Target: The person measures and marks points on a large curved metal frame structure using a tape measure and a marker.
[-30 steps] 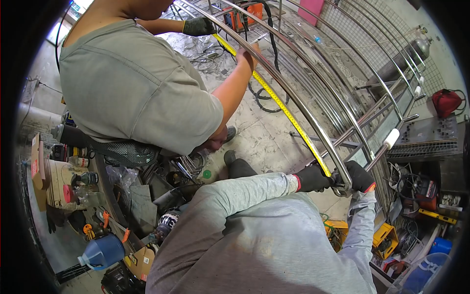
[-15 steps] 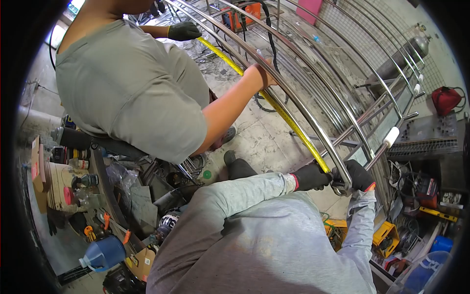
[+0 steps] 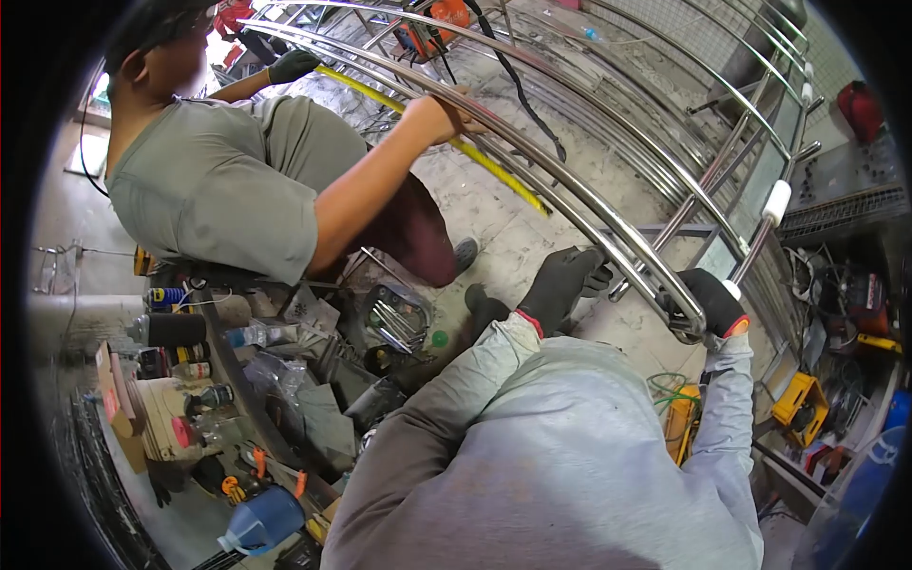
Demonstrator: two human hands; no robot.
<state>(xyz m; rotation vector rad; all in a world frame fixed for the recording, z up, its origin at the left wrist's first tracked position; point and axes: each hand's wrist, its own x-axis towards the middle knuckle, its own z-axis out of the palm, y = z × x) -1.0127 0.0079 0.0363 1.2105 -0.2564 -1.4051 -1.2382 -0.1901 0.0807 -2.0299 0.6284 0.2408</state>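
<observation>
Gripping the near end of the curved, polished stainless-steel rail [image 3: 532,157], the right hand [image 3: 708,299], in a black glove with an orange cuff, is clamped tight around the tube. The left hand [image 3: 560,283], black-gloved too, sits just beside the rail on its inner side, fingers loosely open and holding nothing. Whether its fingertips brush the tube, I cannot tell. So the hands are apart, one on each side of that rail end. The yellow measuring tape [image 3: 503,179] runs below the rail, its near end clear of the left hand, its far end at a co-worker's dark-gloved hand [image 3: 290,65]. The co-worker's bare hand [image 3: 446,114] rests on the rail further along.
</observation>
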